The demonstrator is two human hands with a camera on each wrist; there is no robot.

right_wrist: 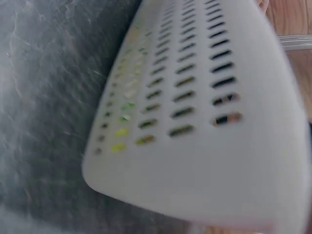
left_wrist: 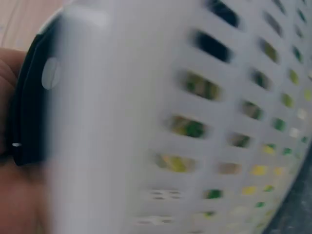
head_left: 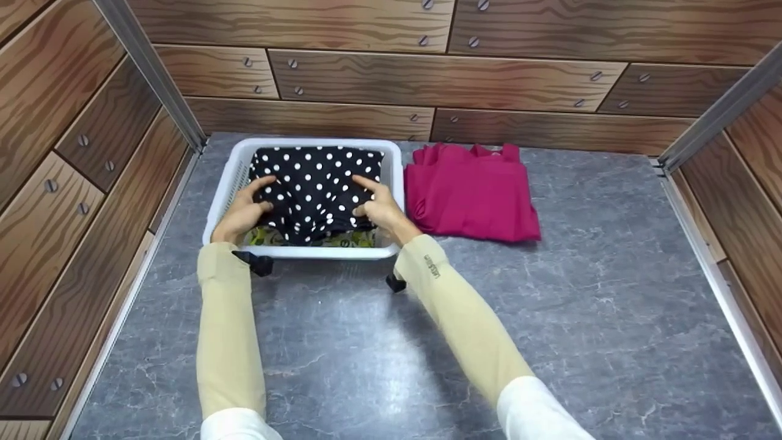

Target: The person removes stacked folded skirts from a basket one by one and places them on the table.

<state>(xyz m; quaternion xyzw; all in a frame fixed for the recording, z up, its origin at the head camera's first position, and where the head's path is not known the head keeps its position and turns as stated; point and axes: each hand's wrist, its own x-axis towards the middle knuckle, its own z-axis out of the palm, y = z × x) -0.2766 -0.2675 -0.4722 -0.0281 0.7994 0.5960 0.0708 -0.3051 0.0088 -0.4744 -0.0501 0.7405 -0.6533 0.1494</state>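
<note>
A black cloth with white polka dots (head_left: 314,183) lies in a white plastic basket (head_left: 317,252), creased toward its front middle. My left hand (head_left: 241,211) reaches over the basket's left side, index finger and thumb spread apart on the cloth's left edge. Over the right side, my right hand (head_left: 382,205) touches the other edge, its index finger extended and thumb apart. The remaining fingers of both hands are mostly hidden. Blurred basket walls (left_wrist: 126,122) fill much of the left wrist view, with slotted sides (right_wrist: 185,170) also seen in the right wrist view.
Yellow-green patterned fabric (head_left: 348,239) shows beneath the dotted cloth. A folded magenta garment (head_left: 473,192) lies just right of the basket. Wood-patterned panels (head_left: 427,79) enclose the grey marbled surface (head_left: 342,354) at the back and sides.
</note>
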